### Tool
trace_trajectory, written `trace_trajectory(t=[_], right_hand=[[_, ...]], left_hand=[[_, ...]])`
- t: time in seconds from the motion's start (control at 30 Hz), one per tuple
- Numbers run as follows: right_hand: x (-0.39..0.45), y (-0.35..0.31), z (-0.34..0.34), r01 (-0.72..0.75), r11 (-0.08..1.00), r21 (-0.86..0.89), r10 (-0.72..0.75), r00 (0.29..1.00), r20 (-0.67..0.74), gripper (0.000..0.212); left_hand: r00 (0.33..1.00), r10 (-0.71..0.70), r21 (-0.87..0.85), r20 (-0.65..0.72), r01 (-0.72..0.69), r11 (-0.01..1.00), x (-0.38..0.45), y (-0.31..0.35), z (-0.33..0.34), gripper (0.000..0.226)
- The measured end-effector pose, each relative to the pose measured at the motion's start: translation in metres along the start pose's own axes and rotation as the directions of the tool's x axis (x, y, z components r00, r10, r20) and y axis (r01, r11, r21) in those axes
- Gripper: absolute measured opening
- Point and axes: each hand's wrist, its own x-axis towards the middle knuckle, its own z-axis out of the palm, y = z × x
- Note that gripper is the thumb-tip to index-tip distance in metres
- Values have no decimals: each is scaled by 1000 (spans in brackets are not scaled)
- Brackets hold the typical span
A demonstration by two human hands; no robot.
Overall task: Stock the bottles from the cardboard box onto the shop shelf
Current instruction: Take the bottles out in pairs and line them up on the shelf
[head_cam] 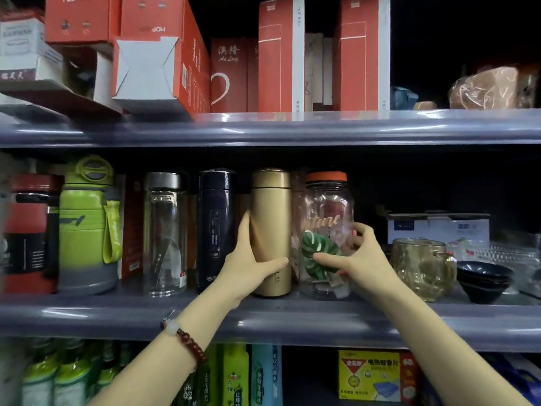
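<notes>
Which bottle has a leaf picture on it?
The clear jar with the orange lid, held by the right hand. It has a green leaf on the front; the gold bottle and dark blue bottle beside it have none.

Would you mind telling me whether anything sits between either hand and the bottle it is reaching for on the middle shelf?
Nothing visible does. The left hand is already wrapped on the gold flask, and the right hand is already on the clear jar beside it.
</notes>
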Motion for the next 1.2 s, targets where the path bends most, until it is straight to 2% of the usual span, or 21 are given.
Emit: trace_trajectory(t=[0.1, 0.17, 0.27, 0.33, 0.5, 0.57, 0.67, 0.8, 1.03, 1.13, 1.2], right_hand=[[-1, 1, -9, -44, 998, 45, 39, 995, 94, 126], [-2, 0, -4, 4, 1000, -2, -4, 998, 60, 123], [-5, -1, 3, 18, 992, -125, -22, 999, -27, 113], [-5, 1, 1, -13, 991, -135, 9, 1000, -29, 109], [-9, 1, -2, -31, 996, -87, 40, 995, 96, 92], [-9, 0, 1, -37, 999, -33, 41, 993, 114, 74], [-4, -1, 5, -56, 998, -21, 58, 993, 101, 63], [0, -1, 4, -109, 993, 41, 101, 982, 158, 70], [1, 1, 4, -118, 990, 76, 99, 971, 217, 63], [-4, -4, -3, -117, 992, 39, 102, 959, 263, 73], [-11, -12, -9, -44, 998, -35, 50, 977, 205, 81]], left_hand=[[998, -5, -26, 58, 7, 1000, 1, 0, -5, 113], [1000, -5, 4, 30, 4, 1000, 1, 1, -3, 115], [999, 22, 102, -42, -18, 995, -2, 3, 3, 121], [998, 30, 134, -61, -21, 991, -3, 2, 3, 122], [1000, 28, 110, 3, -28, 994, -2, -2, -2, 118], [999, 27, 92, 22, -29, 995, 0, -3, -5, 118], [997, 15, 34, 75, -18, 999, 4, -7, -9, 119], [994, -17, 7, 104, 17, 1000, 7, -9, -11, 120], [995, -45, 49, 85, 41, 998, 1, -3, -8, 120], [996, -67, 155, 55, 58, 986, -4, 7, -10, 114], [997, -70, 256, 16, 63, 965, -8, 16, -13, 102]])
